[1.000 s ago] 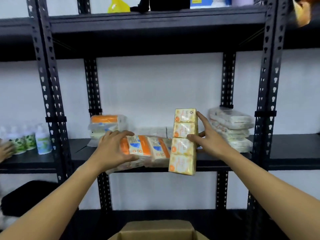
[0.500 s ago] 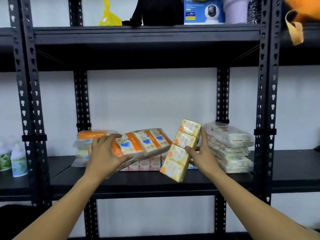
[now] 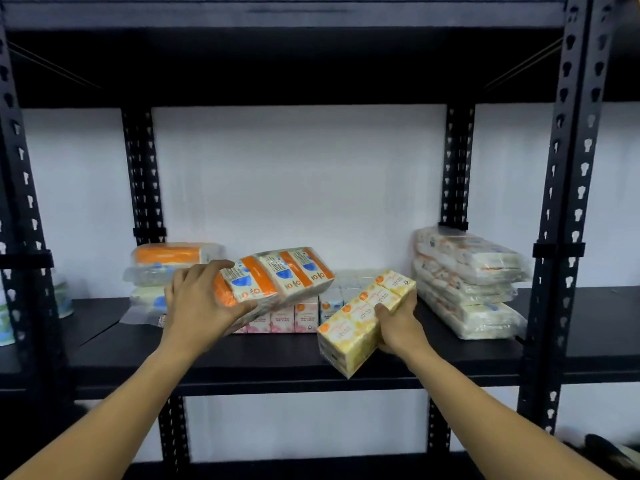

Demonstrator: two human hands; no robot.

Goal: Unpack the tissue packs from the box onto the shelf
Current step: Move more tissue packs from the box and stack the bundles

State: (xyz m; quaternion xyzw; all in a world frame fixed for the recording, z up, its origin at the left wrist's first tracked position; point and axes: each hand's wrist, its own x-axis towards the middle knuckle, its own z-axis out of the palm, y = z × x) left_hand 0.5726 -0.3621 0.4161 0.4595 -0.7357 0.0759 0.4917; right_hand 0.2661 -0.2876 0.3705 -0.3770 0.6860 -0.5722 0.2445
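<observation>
Both packs have come lower toward the shelf [image 3: 207,344]: the left hand [image 3: 199,303] grips the orange tissue pack [image 3: 277,277] above the pink packs [image 3: 284,318], while the right hand [image 3: 398,325] clasps the yellow tissue pack [image 3: 360,320], tilted, near the front edge.

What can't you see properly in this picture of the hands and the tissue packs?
All in the head view:
- Pink packs: partly hidden behind the orange pack held by the left hand.
- Print on the yellow pack in the right hand: too small and blurred to read.
- Bottle at the left: mostly behind the shelf post.
- The box: out of view.
</observation>
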